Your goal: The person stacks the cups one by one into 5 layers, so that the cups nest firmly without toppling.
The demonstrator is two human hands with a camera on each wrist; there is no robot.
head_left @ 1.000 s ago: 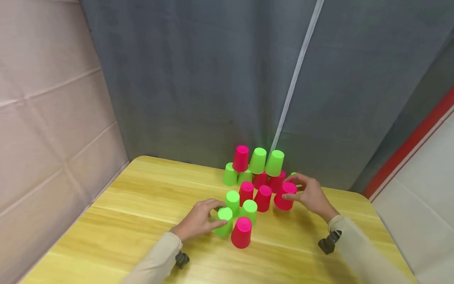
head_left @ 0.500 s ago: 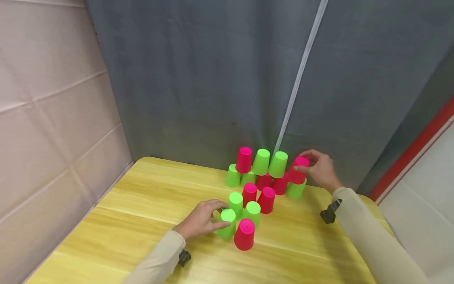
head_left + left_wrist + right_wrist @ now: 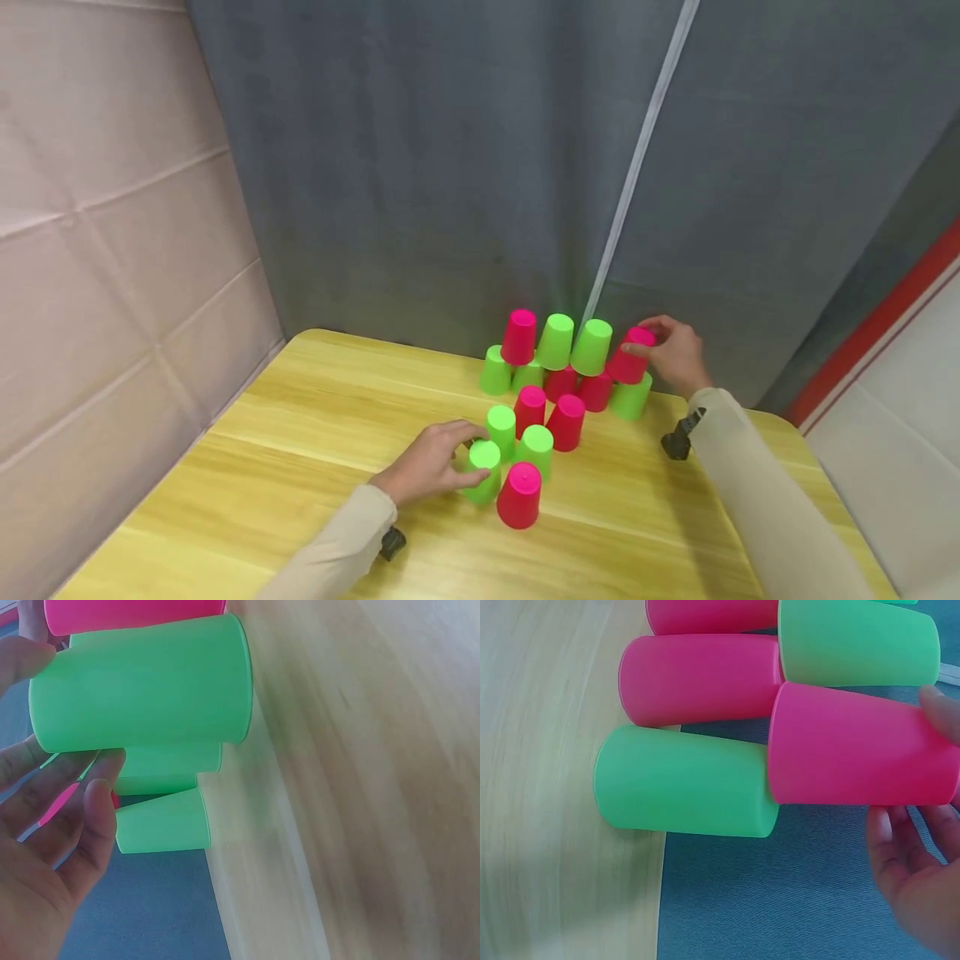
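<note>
Pink and green cups stand upside down on the yellow table (image 3: pixel 315 417). My right hand (image 3: pixel 656 343) holds a pink cup (image 3: pixel 628 358) at the right end of the back stack's upper row. In the right wrist view this pink cup (image 3: pixel 855 746) rests across a green cup (image 3: pixel 686 780) and a pink cup (image 3: pixel 701 679), with my right hand (image 3: pixel 922 847) behind it. My left hand (image 3: pixel 459 457) grips the front-left green cup (image 3: pixel 482 471), which stands on the table. The left wrist view shows that green cup (image 3: pixel 142 682) between the thumb and fingers of my left hand (image 3: pixel 52 795).
A loose group of cups stands by my left hand, with a pink cup (image 3: pixel 519 494) nearest the front. A grey curtain (image 3: pixel 450 167) hangs right behind the back stack. A padded wall (image 3: pixel 112 250) runs along the table's left side.
My right hand lifted the pink cup from the table's middle and carried it back onto the stack's right end. The left hand stayed on its green cup.
</note>
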